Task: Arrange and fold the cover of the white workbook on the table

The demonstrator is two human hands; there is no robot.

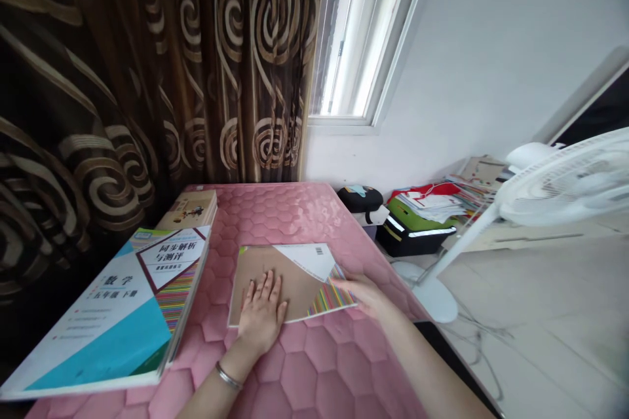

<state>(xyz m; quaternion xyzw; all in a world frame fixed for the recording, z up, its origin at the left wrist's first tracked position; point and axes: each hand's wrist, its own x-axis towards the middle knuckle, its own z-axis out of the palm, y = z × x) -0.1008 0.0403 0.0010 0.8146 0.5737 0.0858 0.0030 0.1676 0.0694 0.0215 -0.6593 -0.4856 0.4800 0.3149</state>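
A closed workbook [295,268] with a brown, white and striped cover lies on the pink quilted mattress [314,366]. Flat on its left part rests my left hand [263,311], fingers spread and a metal bangle on the wrist. My right hand [362,291] grips the book's right edge, the thumb on the cover and the other fingers partly hidden. To the left is a stack topped by a blue and white maths workbook [113,301]. Behind that, smaller tan books [189,209] are piled.
A patterned brown curtain [236,65] hangs along the far left side, beside a window [354,39]. On the floor to the right stand a white fan [472,242] and a black and green bag [415,226]. A dark flat object [452,360] lies by the mattress's right edge.
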